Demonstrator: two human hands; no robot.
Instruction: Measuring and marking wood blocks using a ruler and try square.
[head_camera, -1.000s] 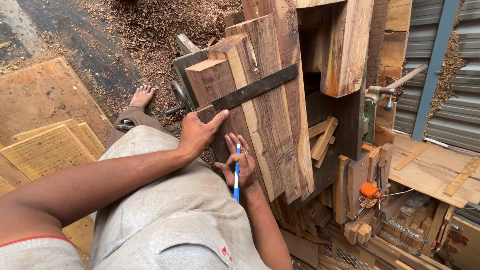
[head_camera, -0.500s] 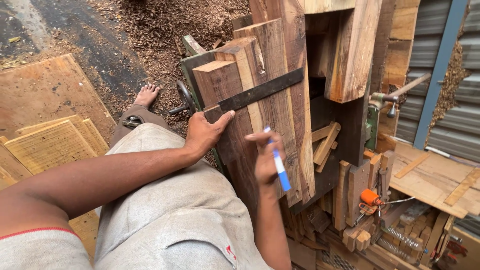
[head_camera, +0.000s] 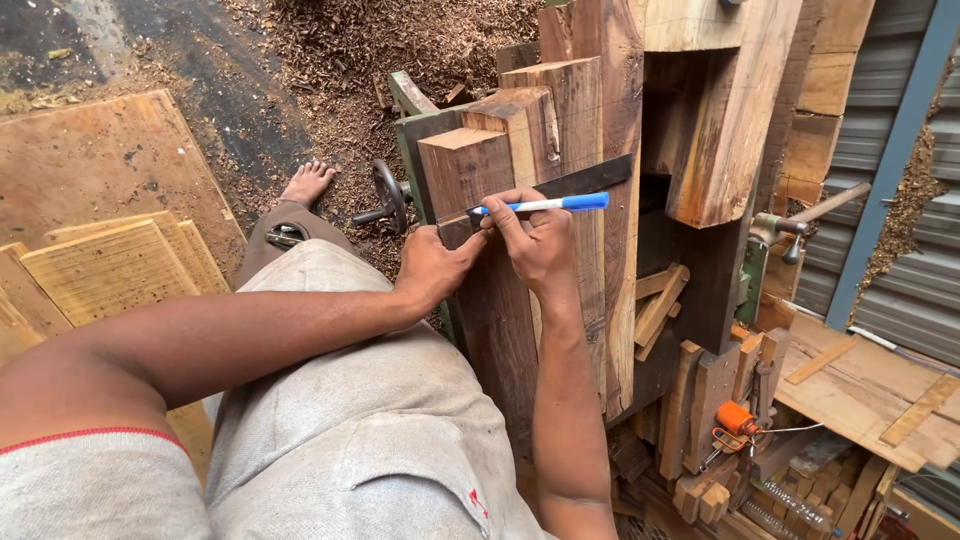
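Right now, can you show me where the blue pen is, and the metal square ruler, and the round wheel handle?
blue pen (head_camera: 545, 204), head view, middle of its white barrel.
metal square (head_camera: 598, 176), head view, dark blade past the hand.
round wheel handle (head_camera: 389, 196), head view, its rim.

The right hand (head_camera: 537, 243) is up from the lower part of the wooden block (head_camera: 500, 260), where its fingers lay flat a second ago, and now sits against the dark metal square (head_camera: 590, 178). The blue and white pen (head_camera: 540, 205), which hung down below the fingers, now lies level across the fingertips, its tip by the square's edge, just beyond the left hand's thumb (head_camera: 470, 248).
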